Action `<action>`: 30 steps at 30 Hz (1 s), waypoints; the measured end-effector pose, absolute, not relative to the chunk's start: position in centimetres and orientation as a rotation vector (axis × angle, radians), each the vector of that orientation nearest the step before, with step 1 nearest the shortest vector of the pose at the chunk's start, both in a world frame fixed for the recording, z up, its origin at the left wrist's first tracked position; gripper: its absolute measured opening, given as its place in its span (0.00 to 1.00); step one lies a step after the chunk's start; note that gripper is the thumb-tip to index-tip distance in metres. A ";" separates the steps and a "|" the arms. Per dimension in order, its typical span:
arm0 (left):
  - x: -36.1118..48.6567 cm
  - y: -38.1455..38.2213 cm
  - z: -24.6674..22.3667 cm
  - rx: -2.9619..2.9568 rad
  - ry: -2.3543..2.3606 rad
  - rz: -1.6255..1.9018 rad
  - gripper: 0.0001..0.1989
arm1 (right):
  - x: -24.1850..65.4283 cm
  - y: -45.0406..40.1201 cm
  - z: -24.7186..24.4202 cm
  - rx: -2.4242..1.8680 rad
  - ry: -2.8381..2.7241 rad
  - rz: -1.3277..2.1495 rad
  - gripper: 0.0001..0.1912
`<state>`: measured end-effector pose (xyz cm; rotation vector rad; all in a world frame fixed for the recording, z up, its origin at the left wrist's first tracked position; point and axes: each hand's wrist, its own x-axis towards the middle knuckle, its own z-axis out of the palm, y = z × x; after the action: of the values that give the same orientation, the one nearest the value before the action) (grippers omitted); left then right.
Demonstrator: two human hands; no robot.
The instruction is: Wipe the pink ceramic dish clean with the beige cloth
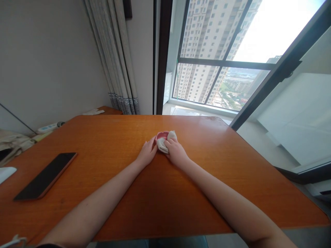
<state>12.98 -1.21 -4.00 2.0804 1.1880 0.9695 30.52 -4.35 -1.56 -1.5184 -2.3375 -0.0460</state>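
A small pink dish [162,134] is on the wooden table [111,137], near the middle of its far half. My left hand [147,151] grips the dish's left side, with its fingers against the rim. In my right hand [177,151] is a folded white cloth [162,145], pressed into the near right part of the dish. The cloth covers part of the dish's inside, and one end of it sticks up beyond my right fingers.
A dark phone or tablet [46,176] lies on the table's left side. At the left edge are a white object [6,174] and a white cable [17,240]. Past the table stand a curtain [116,58] and a large window.
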 end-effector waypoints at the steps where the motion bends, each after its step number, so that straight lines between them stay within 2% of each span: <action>1: 12.9 -1.2 -4.1 2.038 1.134 1.000 0.24 | 30.5 -4.3 -1.6 -1.536 -2.328 -0.048 0.12; 5: 14.0 -1.9 -4.2 1.654 0.946 1.255 0.27 | 30.3 -4.8 -2.0 -1.486 -2.281 -0.183 0.08; 7: 15.0 -2.6 -4.2 1.347 0.907 1.359 0.31 | 29.8 -5.2 -2.3 -1.414 -2.250 -0.313 0.06; 9: 15.8 -3.2 -4.2 1.092 0.903 1.373 0.35 | 29.0 -5.5 -2.5 -1.303 -2.257 -0.412 0.08; 11: 16.0 -3.4 -4.2 0.997 0.933 1.376 0.34 | 28.5 -5.6 -2.5 -1.194 -2.302 -0.431 0.09; 15: 14.4 -2.7 -4.0 1.278 1.072 1.506 0.25 | 29.0 -5.5 -1.9 -1.054 -2.435 -0.381 0.08; 19: 12.3 -1.8 -3.0 1.679 1.052 1.455 0.27 | 30.6 -5.1 -1.3 -0.891 -2.599 -0.455 0.10; 23: 11.8 -2.1 -2.2 1.823 1.052 1.314 0.27 | 30.9 -4.9 -1.9 -0.969 -2.560 -0.551 0.10; 30: 14.6 -4.5 -3.3 1.577 1.052 1.442 0.39 | 29.8 -5.1 -3.5 -1.102 -2.380 -0.448 0.07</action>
<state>14.56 -4.48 -3.33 1.5775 1.0523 1.4417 29.79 -5.09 -3.50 -1.1017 -2.3804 -0.4482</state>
